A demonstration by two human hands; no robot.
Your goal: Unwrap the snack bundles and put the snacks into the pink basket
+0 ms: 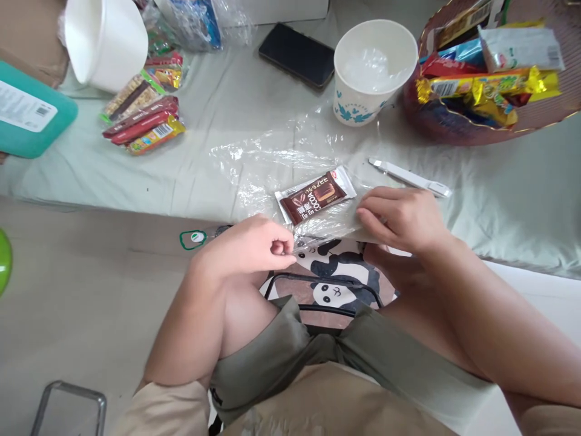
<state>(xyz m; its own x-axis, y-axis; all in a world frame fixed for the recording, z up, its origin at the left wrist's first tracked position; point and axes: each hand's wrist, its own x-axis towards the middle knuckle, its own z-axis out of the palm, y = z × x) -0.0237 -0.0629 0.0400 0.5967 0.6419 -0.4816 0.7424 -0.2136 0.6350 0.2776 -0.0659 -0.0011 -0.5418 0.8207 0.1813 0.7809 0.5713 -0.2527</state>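
Observation:
A brown-and-white wrapped cocoa snack packet (316, 195) lies on a spread sheet of clear plastic film (261, 172) at the table's front edge. My left hand (254, 245) is at the film's near left corner, thumb and fingers closed on it. At the film's right side, my right hand (402, 218) has its fingers bent together on the film, just right of the packet. Neither hand touches the packet. A white utility knife (411, 177) lies just beyond my right hand.
A paper cup (374, 75) with crumpled clear plastic in it stands behind the film, beside a black phone (297, 54). A bowl (472, 130) of wrapped snacks sits at right. Bundled snack bars (145, 124), a white tub (106, 45) and a green container (39, 112) are at left.

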